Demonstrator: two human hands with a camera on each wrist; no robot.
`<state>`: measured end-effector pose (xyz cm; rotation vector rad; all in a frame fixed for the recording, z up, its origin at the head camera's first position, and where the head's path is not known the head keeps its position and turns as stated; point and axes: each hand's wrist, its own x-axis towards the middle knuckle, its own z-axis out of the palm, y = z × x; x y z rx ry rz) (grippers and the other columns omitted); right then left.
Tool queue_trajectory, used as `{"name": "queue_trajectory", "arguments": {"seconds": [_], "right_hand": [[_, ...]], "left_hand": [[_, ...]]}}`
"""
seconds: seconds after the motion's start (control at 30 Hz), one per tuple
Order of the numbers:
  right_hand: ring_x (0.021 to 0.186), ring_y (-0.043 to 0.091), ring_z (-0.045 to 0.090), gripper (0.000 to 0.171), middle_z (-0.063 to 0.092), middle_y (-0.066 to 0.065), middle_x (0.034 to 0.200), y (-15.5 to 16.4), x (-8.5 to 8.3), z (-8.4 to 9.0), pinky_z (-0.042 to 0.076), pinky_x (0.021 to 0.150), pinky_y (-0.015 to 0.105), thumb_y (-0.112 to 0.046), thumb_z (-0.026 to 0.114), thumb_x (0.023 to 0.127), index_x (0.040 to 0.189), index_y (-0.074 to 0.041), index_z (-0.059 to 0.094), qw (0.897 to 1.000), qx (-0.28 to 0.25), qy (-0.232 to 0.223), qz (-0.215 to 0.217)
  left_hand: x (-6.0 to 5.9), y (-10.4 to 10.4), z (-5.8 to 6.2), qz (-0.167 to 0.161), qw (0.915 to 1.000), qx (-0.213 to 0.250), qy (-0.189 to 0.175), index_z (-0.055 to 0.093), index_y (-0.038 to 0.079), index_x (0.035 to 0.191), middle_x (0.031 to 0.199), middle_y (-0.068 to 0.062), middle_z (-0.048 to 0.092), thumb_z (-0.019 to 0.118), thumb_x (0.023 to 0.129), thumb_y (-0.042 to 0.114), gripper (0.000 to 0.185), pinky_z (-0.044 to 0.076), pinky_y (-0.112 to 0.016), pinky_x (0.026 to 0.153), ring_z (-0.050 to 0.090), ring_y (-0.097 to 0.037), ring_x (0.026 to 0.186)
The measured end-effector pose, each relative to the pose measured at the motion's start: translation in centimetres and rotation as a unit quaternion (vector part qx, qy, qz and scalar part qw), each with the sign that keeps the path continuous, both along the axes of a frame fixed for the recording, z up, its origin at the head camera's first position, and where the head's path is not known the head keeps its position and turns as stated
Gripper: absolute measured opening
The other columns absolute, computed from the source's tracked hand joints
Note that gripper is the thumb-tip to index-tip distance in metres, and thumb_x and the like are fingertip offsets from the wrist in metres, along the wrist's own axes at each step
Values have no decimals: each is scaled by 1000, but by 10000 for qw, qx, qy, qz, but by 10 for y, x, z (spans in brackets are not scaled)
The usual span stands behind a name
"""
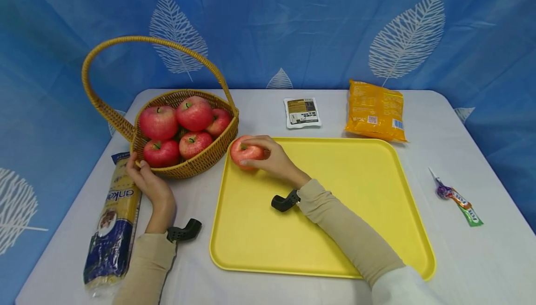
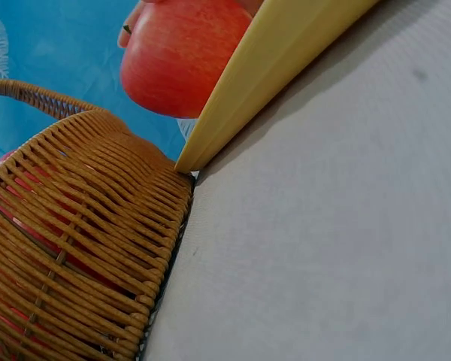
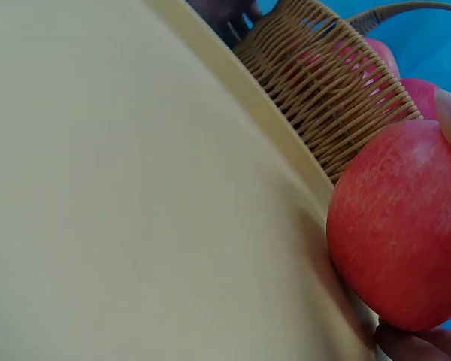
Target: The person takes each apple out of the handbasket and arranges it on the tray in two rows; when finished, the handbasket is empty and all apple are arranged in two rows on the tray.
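- Nearest the viewer, two beige sleeves reach forward over a pale table (image 1: 460, 258), each wrist carrying a small black camera mount.
- Right hand (image 1: 274, 158): fingers curled round a red apple (image 1: 244, 152), holding it at the far left corner of a yellow tray (image 1: 377, 212). From the right wrist view the apple sits just above or on the tray floor; I cannot tell whether it touches.
- Left hand (image 1: 146, 179): fingers rest against the near wall of a wicker basket (image 1: 197, 163), steadying it; how tightly they curl is hard to tell.
- Beyond those fingers, five more apples (image 1: 184, 128) fill the basket.
- By my reading, fruit is moving from basket to tray, and this apple is at the point of being set down.
- Next would call for loosening the right fingers gently so the apple does not roll.
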<state>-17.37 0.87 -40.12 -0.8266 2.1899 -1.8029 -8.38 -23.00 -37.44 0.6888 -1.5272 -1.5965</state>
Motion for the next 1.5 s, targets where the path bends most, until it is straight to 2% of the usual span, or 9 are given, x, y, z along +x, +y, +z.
{"name": "queue_trajectory", "arguments": {"seconds": [0.2, 0.47, 0.63, 0.73, 0.87, 1.13, 1.3, 1.5], "right_hand": [[118, 14, 44, 48, 50, 2, 127, -4, -2, -12, 40, 99, 31, -17, 76, 71, 117, -15, 61, 9995, -26, 269, -166], [120, 16, 44, 48, 48, 2, 128, -9, 4, -12, 41, 97, 32, -27, 74, 73, 119, -22, 60, 9981, 221, 375, -430], [122, 13, 43, 51, 48, -2, 131, -10, 4, -12, 41, 98, 30, -29, 70, 77, 125, -25, 54, 9980, 311, 363, -417], [123, 13, 43, 59, 45, -3, 135, -10, 3, -12, 40, 99, 31, -30, 70, 77, 131, -24, 46, 9989, 272, 179, -324], [124, 15, 42, 73, 41, -2, 139, -9, 4, -11, 38, 101, 35, -32, 70, 77, 139, -21, 33, 9991, 346, -112, -229], [129, 15, 34, 89, 31, -1, 143, -8, 5, -8, 31, 106, 37, -51, 66, 74, 144, -23, 19, 9944, 1055, -93, 28], [131, 17, 31, 97, 25, 1, 145, -8, 7, -6, 30, 107, 40, -57, 66, 71, 145, -22, 14, 9910, 1338, -7, -8], [133, 18, 27, 98, 22, 2, 146, -5, 4, -5, 27, 108, 41, -62, 64, 68, 144, -27, 13, 9903, 1383, -13, -88]], "left_hand": [[0, -1, 0, -55, 10000, -57, 19, 36, 3, 129, 140, -6, 33, 30, 95, 13, 36, 22, -9, 102, 28, -8, 130], [0, -1, -1, -76, 10000, -45, -8, 36, 2, 130, 141, -7, 33, 30, 95, 13, 37, 21, -9, 102, 27, -8, 130], [-3, -9, -11, -29, 10000, -36, -52, 37, 6, 130, 140, -4, 34, 31, 95, 15, 36, 21, -9, 101, 27, -7, 130], [-6, -16, -20, -1, 10000, -48, -77, 38, 9, 130, 140, -1, 34, 31, 95, 16, 36, 21, -9, 101, 28, -6, 129], [-8, -19, -24, -4, 10000, -62, -55, 38, 10, 130, 140, 0, 34, 31, 95, 16, 36, 21, -9, 102, 27, -6, 129], [-5, -16, -18, -5, 10000, -54, -73, 37, 8, 130, 140, -2, 34, 31, 95, 15, 36, 21, -8, 101, 27, -6, 129], [-4, -10, -11, -36, 9999, -82, -79, 37, 5, 130, 140, -4, 34, 31, 95, 13, 36, 21, -9, 102, 28, -7, 130], [-6, -15, -18, -16, 9999, -107, -30, 37, 6, 130, 140, -3, 34, 31, 95, 14, 36, 21, -9, 102, 28, -6, 129]]}}
